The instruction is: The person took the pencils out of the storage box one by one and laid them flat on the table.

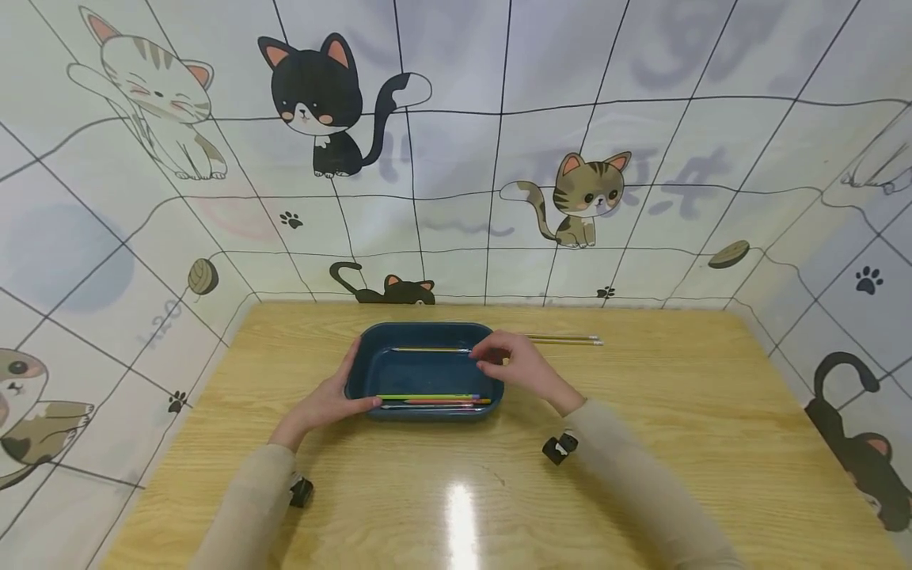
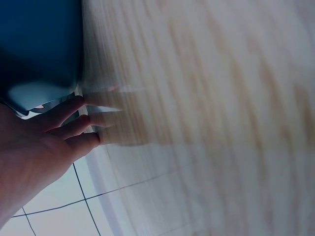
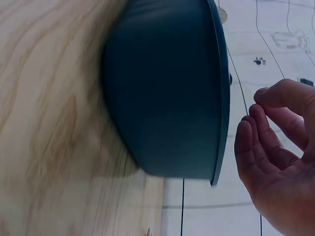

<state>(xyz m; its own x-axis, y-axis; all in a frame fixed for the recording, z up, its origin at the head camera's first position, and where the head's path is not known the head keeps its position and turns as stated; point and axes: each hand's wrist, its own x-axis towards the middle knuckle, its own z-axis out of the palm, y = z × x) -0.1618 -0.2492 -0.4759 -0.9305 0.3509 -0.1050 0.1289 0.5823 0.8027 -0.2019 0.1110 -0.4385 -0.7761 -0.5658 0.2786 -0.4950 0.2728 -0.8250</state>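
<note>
A dark blue tray (image 1: 427, 418) with rounded corners sits on the wooden table. My left hand (image 1: 333, 397) grips its left side, thumb over the near left rim and the other fingers along the outer wall; the left wrist view shows those fingers low beside the tabletop. Over the tray's far right corner is my right hand (image 1: 514, 362), fingers bent, thumb and index fingertips meeting. A thin yellow pencil (image 1: 427, 349) runs along the tray's far side, its right end right at those fingertips; I cannot tell whether they pinch it. Several pencils, one green (image 1: 427, 397), lie along the near side.
Two yellow pencils (image 1: 570, 340) lie on the table (image 1: 663, 412) right of the tray, their left ends hidden behind my right hand. Cloth walls (image 1: 456, 214) printed with cats and a grid rise behind the table and at both sides.
</note>
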